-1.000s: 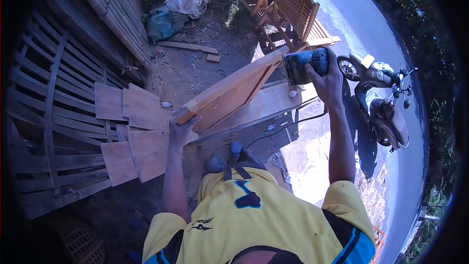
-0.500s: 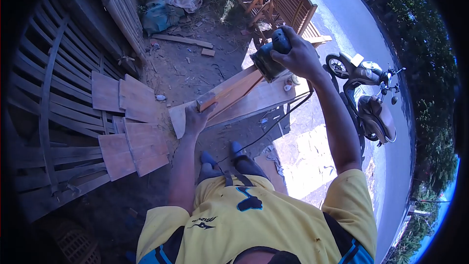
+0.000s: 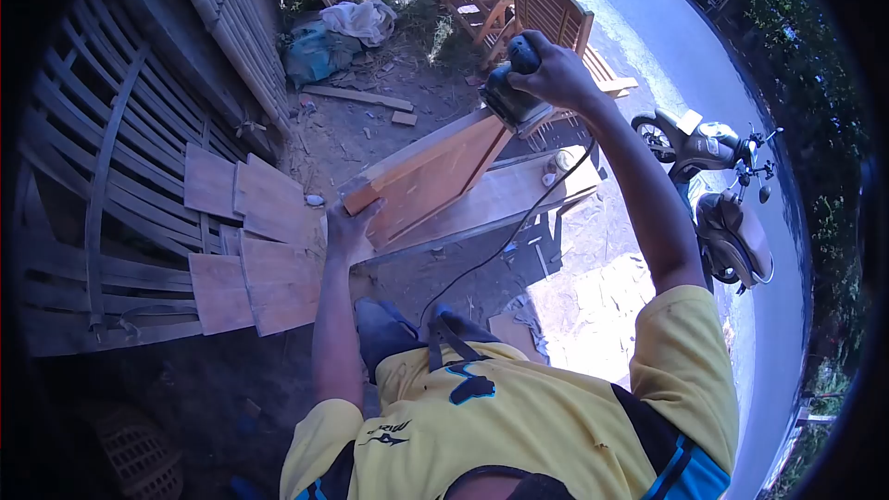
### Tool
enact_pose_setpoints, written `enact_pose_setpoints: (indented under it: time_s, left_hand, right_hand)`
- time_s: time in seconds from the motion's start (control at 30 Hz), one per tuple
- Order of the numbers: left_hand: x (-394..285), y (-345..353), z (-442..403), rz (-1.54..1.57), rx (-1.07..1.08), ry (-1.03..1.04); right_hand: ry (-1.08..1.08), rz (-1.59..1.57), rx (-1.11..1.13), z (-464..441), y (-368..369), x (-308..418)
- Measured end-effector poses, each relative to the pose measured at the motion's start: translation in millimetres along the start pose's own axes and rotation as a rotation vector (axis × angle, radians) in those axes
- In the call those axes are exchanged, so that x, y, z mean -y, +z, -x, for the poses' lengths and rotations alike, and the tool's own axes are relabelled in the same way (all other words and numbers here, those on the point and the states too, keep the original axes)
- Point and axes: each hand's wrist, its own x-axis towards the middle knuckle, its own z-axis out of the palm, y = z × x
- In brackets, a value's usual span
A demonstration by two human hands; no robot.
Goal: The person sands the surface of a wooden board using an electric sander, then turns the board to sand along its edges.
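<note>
A dark electric sander (image 3: 515, 97) is in my right hand (image 3: 559, 76), whose fingers wrap round its top. Its base rests at the far end of a framed wooden panel (image 3: 428, 174), which stands tilted on edge. My left hand (image 3: 349, 228) is closed round the panel's near end, low on its corner; some of its fingers are hidden. Beneath the panel is a long wooden bench (image 3: 532, 181), dusty and pale on top. From the sander a black cord (image 3: 494, 257) hangs in a curve down towards my legs.
Several flat wooden boards (image 3: 218, 292) lie on a slatted bamboo frame (image 3: 111, 157) at left. Folding wooden chairs (image 3: 553, 2) stand beyond the bench. A parked motorbike (image 3: 727, 194) is at right beside the road. Offcuts (image 3: 356, 96) and sacks (image 3: 324, 51) lie on the ground.
The panel has tilted so that more of its broad face shows. My right hand and the sander have shifted slightly up and left in view; my left hand still grips the near end.
</note>
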Motion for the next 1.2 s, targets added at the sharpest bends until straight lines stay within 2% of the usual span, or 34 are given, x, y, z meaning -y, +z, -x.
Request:
enact_pose_setpoints:
  time_s: [0.07, 0.17, 0.33, 0.5, 0.7, 0.73, 0.8, 0.87, 0.9, 0.93, 1.0, 1.1, 1.13, 1.2]
  left_hand:
    - [-4.3, 1.4, 1.8, 0.026, -0.008, 0.015]
    - [-6.2, 3.8, 4.0, 0.000, 0.006, 0.009]
    - [4.7, 4.4, 4.3, 0.056, -0.002, -0.011]
    - [-12.4, 0.6, 5.4, -0.057, 0.005, -0.085]
    - [29.8, 2.3, -0.2, 0.024, 0.014, 0.077]
    - [30.7, 3.7, -2.5, -0.291, -0.130, 0.371]
    - [20.2, 9.8, -9.3, -0.266, -0.259, 0.517]
    - [12.1, 9.5, -1.2, 0.050, -0.077, 0.179]
    - [21.9, 1.7, -4.2, 0.025, 0.041, 0.002]
    - [19.0, 1.4, -6.1, 0.028, 0.055, 0.023]
    - [14.8, -1.6, -6.0, 0.041, 0.098, -0.093]
    - [34.1, -0.8, -11.1, 0.071, 0.043, 0.078]
    - [31.5, 7.2, -11.4, -0.040, -0.108, 0.276]
    - [54.0, 3.3, -12.8, -0.263, -0.143, 0.463]
  right_hand:
    - [0.070, 0.009, -0.036, -20.3, -5.4, -54.1]
    - [0.122, 0.011, -0.057, -30.2, -7.8, -80.9]
    - [-0.022, -0.027, 0.016, 0.9, -3.1, 6.8]
    - [-0.231, -0.087, 0.054, 39.3, 13.5, 122.1]
    - [-0.555, -0.176, 0.139, 66.3, 34.8, 237.2]
    - [-0.611, -0.211, 0.089, 67.9, 41.8, 242.0]
    - [-0.565, -0.194, 0.149, 68.8, 36.4, 233.0]
    - [-0.497, -0.167, 0.146, 56.9, 24.6, 208.2]
    - [-0.419, -0.123, 0.155, 52.1, 19.2, 196.2]
    - [-0.342, -0.090, 0.169, 49.9, 14.9, 189.7]
    - [-0.327, -0.088, 0.178, 47.5, 13.1, 190.8]
    - [-0.423, -0.207, 0.136, 54.1, 31.5, 213.2]
    - [-0.482, -0.230, 0.167, 56.7, 36.7, 228.2]
    - [-0.553, -0.273, 0.199, 67.3, 45.9, 254.4]
